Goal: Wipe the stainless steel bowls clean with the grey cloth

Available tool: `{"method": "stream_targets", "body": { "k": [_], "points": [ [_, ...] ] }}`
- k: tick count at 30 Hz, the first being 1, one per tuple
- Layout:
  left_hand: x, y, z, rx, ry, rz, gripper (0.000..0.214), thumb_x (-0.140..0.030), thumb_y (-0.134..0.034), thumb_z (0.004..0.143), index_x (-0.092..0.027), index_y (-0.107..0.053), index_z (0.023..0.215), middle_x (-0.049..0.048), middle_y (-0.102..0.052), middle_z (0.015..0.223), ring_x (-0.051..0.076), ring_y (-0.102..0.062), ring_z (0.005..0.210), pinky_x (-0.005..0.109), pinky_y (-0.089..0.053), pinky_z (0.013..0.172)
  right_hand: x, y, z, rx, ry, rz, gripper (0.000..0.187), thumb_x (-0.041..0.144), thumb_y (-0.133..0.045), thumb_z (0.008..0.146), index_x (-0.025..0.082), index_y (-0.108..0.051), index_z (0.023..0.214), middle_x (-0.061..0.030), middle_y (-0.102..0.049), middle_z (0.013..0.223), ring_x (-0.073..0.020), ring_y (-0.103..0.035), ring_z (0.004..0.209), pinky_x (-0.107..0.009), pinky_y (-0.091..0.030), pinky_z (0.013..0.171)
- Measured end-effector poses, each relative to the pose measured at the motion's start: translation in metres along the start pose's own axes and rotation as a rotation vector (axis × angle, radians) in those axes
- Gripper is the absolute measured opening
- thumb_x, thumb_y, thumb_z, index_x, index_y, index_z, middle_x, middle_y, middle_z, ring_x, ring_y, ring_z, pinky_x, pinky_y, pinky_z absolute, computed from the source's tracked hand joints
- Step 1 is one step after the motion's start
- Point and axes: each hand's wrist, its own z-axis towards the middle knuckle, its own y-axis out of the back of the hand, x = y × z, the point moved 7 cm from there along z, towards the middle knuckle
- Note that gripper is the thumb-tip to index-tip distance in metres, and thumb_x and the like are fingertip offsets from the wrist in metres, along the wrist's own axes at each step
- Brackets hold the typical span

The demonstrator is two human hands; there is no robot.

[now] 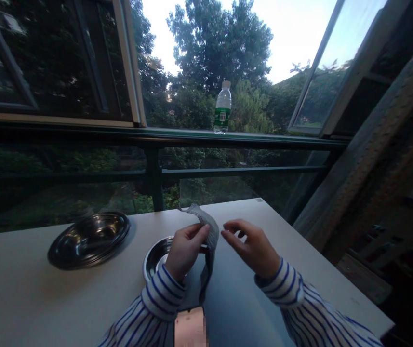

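My left hand point(184, 248) pinches a thin grey cloth point(211, 236) between thumb and fingers. The cloth has a textured surface, stands up a little above the grip and hangs down toward the table. Just to its right is my right hand point(253, 246), apart from the cloth, with thumb and forefinger spread and nothing between them. Behind and below my left hand sits a shiny metal bowl point(153, 258), partly hidden by that hand and its sleeve. Its inside shows only in part.
Several stacked metal bowls point(88, 241) stand on the left of the white table point(119, 308). A phone point(190, 327) lies at the near edge of view. A water bottle with a green label point(222, 113) stands on the window rail point(264, 140). Right of the table hangs a curtain point(365, 149).
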Motion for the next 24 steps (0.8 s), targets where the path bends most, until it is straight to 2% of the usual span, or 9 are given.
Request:
{"method": "stream_targets", "body": {
  "k": [3, 7, 11, 13, 18, 24],
  "points": [
    [-0.002, -0.008, 0.003, 0.044, -0.042, -0.049, 0.032, -0.037, -0.056, 0.072, -0.010, -0.063, 0.090, 0.0063, -0.067, 0.077, 0.017, -0.062, 0.069, 0.027, -0.049, 0.058, 0.012, -0.015, -0.009, 0.082, 0.022, 0.001, 0.022, 0.034, -0.057, 0.074, 0.019, -0.059, 0.091, -0.0042, -0.063, 0.079, -0.0163, -0.058, 0.072, -0.028, -0.046, 0.064],
    [-0.007, -0.016, 0.001, 0.099, -0.110, -0.020, 0.029, -0.033, -0.050, 0.077, -0.013, -0.060, 0.096, 0.0069, -0.066, 0.092, 0.019, -0.061, 0.083, 0.028, -0.049, 0.069, 0.006, -0.020, -0.008, 0.035, -0.049, 0.055, 0.022, 0.028, -0.057, 0.073, 0.018, -0.058, 0.093, -0.0034, -0.063, 0.080, -0.0161, -0.059, 0.069, -0.026, -0.046, 0.058],
    [-0.011, -0.014, -0.002, 0.068, -0.193, 0.104, 0.026, -0.024, -0.051, 0.075, -0.014, -0.056, 0.099, 0.0084, -0.064, 0.100, 0.020, -0.058, 0.093, 0.029, -0.046, 0.076, -0.003, -0.021, -0.006, 0.005, -0.126, 0.159, 0.018, 0.023, -0.052, 0.075, 0.018, -0.062, 0.090, -0.0032, -0.066, 0.078, -0.0153, -0.061, 0.067, -0.026, -0.048, 0.062],
    [-0.013, -0.012, -0.005, 0.057, -0.238, 0.182, 0.024, -0.019, -0.053, 0.073, -0.014, -0.056, 0.096, 0.0087, -0.064, 0.099, 0.020, -0.058, 0.095, 0.030, -0.045, 0.080, -0.008, -0.023, -0.006, -0.009, -0.166, 0.241, 0.018, 0.025, -0.051, 0.075, 0.017, -0.064, 0.086, -0.0047, -0.067, 0.079, -0.0163, -0.061, 0.070, -0.028, -0.049, 0.064],
    [-0.017, -0.016, -0.015, 0.067, -0.348, 0.433, 0.032, -0.016, -0.054, 0.070, -0.019, -0.056, 0.102, 0.0057, -0.062, 0.103, 0.019, -0.056, 0.097, 0.030, -0.043, 0.084, -0.026, -0.036, -0.005, 0.020, -0.354, 0.564, 0.028, 0.036, -0.057, 0.069, 0.013, -0.065, 0.082, -0.0050, -0.066, 0.069, -0.0159, -0.059, 0.060, -0.026, -0.049, 0.051],
    [-0.013, -0.005, -0.016, 0.013, -0.306, 0.568, 0.030, -0.020, -0.050, 0.074, -0.021, -0.062, 0.102, 0.0048, -0.066, 0.101, 0.020, -0.060, 0.091, 0.030, -0.044, 0.081, -0.038, -0.040, -0.009, 0.011, -0.532, 0.769, 0.033, 0.039, -0.065, 0.060, 0.011, -0.065, 0.078, -0.0028, -0.063, 0.060, -0.0139, -0.058, 0.054, -0.025, -0.047, 0.049]
  ]
}}
